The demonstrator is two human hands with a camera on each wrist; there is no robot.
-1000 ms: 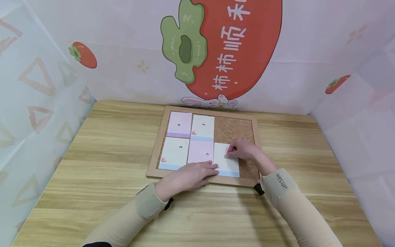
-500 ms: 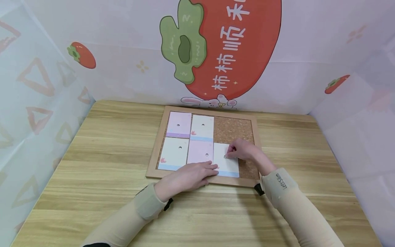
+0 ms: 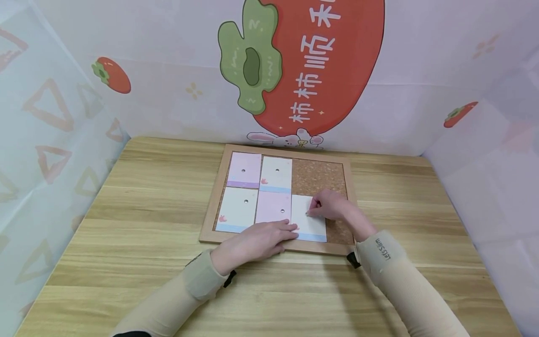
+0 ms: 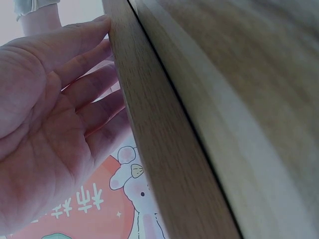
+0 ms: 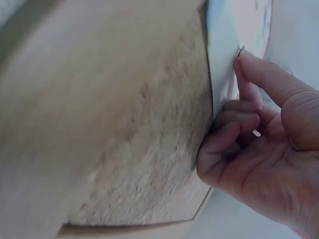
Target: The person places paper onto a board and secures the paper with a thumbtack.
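Observation:
In the head view my right hand (image 3: 332,204) pinches a small silver thumbtack (image 3: 307,213) between thumb and index finger, over a white card with a blue lower band (image 3: 311,237). The right wrist view shows the thumbtack (image 5: 240,51) mostly covered by the fingertips, the other fingers curled near the card's edge. My left hand (image 3: 263,238) lies with fairly straight fingers across the lower left of that card and the pink card (image 3: 273,202) beside it. Seen from the left wrist, its palm is turned to the camera, by the wooden frame (image 4: 144,124) of the corkboard.
The corkboard (image 3: 317,175) lies on a wood-grain table (image 3: 160,206), bare cork showing at its upper right and along its right side. Several cards are tacked on it, among them a purple-banded card (image 3: 244,164) at upper left. A printed backdrop (image 3: 168,103) stands behind the table.
My right fingertips have shifted slightly and now cover more of the thumbtack. The left hand, the cards and the board have stayed where they were.

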